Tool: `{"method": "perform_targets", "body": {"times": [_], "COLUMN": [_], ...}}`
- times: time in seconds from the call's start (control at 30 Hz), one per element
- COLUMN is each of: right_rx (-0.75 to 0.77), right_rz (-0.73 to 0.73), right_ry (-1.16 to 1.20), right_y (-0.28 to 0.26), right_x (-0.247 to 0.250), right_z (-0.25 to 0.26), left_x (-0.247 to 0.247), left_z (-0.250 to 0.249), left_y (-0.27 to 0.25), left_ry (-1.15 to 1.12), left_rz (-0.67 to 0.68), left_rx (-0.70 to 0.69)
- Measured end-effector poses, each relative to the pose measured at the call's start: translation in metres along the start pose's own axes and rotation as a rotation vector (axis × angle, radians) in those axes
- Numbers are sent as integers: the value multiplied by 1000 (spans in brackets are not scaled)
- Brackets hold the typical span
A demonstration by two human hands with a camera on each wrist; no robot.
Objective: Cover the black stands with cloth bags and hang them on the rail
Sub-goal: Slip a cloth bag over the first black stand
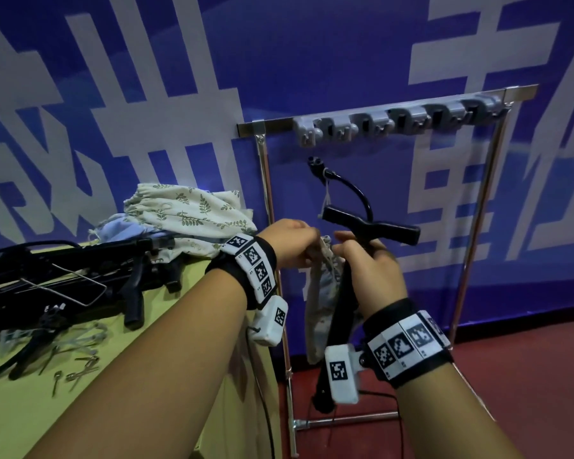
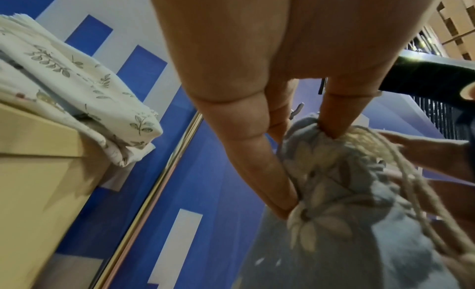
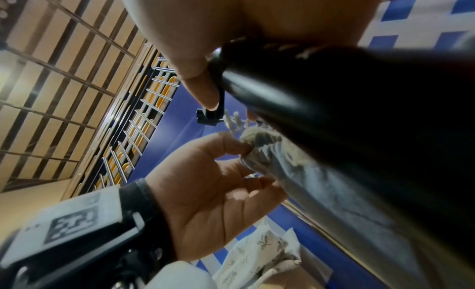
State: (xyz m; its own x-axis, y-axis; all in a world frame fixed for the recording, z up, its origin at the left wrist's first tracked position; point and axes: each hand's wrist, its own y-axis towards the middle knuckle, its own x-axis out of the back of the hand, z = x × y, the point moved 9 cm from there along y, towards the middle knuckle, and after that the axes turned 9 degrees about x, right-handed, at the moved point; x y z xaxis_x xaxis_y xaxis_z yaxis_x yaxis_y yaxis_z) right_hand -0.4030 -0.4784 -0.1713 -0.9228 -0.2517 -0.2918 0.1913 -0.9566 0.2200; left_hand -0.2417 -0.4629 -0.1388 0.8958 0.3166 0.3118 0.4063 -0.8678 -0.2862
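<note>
My right hand point(image 1: 349, 250) grips a black stand point(image 1: 371, 224) by its shaft, just below the T-shaped head. The gooseneck curves up from the head and the shaft point(image 1: 336, 321) slants down toward the floor. My left hand point(image 1: 312, 246) pinches the gathered mouth of a grey-blue floral cloth bag point(image 1: 322, 299), which hangs alongside the shaft. In the left wrist view, fingertips point(image 2: 331, 130) hold the puckered bag point(image 2: 334, 222) mouth, and drawstring cords point(image 2: 411, 191) trail right. The right wrist view shows the stand point(image 3: 359, 110) beside the bag point(image 3: 321, 181). Behind stands the rail point(image 1: 395, 122) with grey hooks.
A yellow table point(image 1: 186, 326) at left carries a pile of black stands point(image 1: 63, 270), folded leaf-print cloth bags point(image 1: 186, 210) and small metal clips point(image 1: 80, 366). The chrome rack's posts point(image 1: 272, 210) stand on a red floor against a blue and white wall.
</note>
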Motion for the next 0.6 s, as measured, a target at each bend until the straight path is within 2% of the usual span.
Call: {"method": "perform_targets", "body": {"times": [0.13,0.27,0.43,0.6], "right_rx": [5,-135,-188,-187], "right_rz": [14,49,82,94], "right_ry": [-81,43,77,-15], "right_y": [2,5,7,3], "right_x": [9,9,3,-5], "right_z": [-13,-36,-53,-58], "left_x": [-5,1,8,1], "left_z": [21,44,60,57], "left_y": [5,20,37,27], "left_ry": [-73,-201,-332,-531], "left_rz": [39,10,-38,75], "left_rx": [59,115,185,205]}}
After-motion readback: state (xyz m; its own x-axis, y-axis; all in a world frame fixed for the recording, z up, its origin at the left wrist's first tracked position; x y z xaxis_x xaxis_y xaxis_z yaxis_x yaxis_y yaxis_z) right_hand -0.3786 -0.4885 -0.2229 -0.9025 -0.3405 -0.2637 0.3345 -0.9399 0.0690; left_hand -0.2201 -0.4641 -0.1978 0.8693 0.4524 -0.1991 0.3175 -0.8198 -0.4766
